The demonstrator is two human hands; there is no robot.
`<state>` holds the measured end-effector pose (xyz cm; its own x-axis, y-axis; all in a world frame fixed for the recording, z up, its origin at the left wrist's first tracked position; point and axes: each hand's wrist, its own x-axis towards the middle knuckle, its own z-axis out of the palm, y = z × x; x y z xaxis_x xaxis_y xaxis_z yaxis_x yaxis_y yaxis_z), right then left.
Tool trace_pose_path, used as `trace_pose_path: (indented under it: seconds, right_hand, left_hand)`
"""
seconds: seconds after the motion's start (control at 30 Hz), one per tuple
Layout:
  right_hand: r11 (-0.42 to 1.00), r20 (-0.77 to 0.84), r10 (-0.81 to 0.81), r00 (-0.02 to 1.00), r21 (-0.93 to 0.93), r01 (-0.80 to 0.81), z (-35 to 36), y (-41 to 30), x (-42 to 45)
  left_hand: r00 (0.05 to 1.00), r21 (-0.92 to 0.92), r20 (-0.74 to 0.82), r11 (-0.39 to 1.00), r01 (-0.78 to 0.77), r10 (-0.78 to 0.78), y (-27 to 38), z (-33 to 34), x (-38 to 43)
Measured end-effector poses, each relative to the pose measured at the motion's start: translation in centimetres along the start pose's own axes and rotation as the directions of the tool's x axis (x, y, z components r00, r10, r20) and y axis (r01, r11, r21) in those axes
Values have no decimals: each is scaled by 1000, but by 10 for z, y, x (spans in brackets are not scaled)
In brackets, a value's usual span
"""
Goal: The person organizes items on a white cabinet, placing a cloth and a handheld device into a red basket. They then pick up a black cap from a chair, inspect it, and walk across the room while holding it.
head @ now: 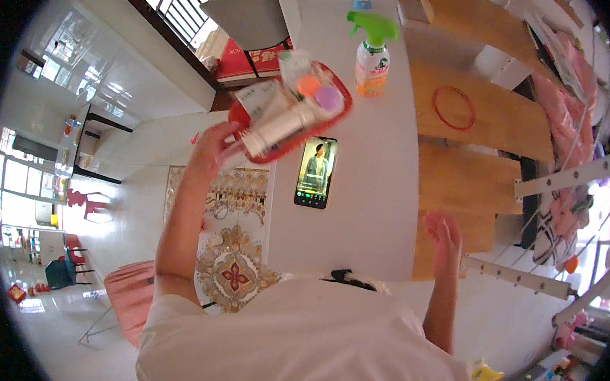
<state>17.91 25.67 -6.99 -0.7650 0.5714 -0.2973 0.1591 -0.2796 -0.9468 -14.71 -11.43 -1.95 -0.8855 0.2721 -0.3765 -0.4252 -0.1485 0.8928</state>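
Note:
My left hand (217, 146) grips the near left end of a red plastic basket (345, 91), which is tilted above the left edge of a narrow white ledge (360, 194). Inside the basket, somewhat blurred, are a pale tube or bottle (277, 131), an orange round cap (308, 85), a purple round cap (329, 98) and clear packaging. A smartphone (315, 173) with a lit screen lies face up on the ledge, just below the basket. My right hand (445, 233) is raised at the ledge's right side, fingers apart, holding nothing.
A spray bottle (371, 69) with a green trigger head stands farther along the ledge. Wooden stair treads (468, 174) run along the right, one bearing a red ring (454, 108). A grey chair or stool seat (250, 19) is beyond the basket. A patterned floor panel (234, 278) lies at lower left.

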Motion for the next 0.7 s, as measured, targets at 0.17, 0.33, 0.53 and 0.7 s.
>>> trace_pose_path:
  seconds: [0.17,0.33,0.53,0.7]
  right_hand:
    - [995,28,-43,999,-90,45,15,12,14]
    - [987,67,5,998,-163,6,14,18,18]
    - [998,56,-18,998,-62,21,15,12,23]
    - [996,-2,-7,1000,-91,7,11,11,24]
  left_hand:
    - [963,71,-86,966,-248,253,4,-11,68]
    - [997,-155,-26,985,-80,77,3,-8,182]
    - [998,-126,6,991,-54,55,9,45,255]
    - [908,-368,371,929,-48,194,14,90,290]
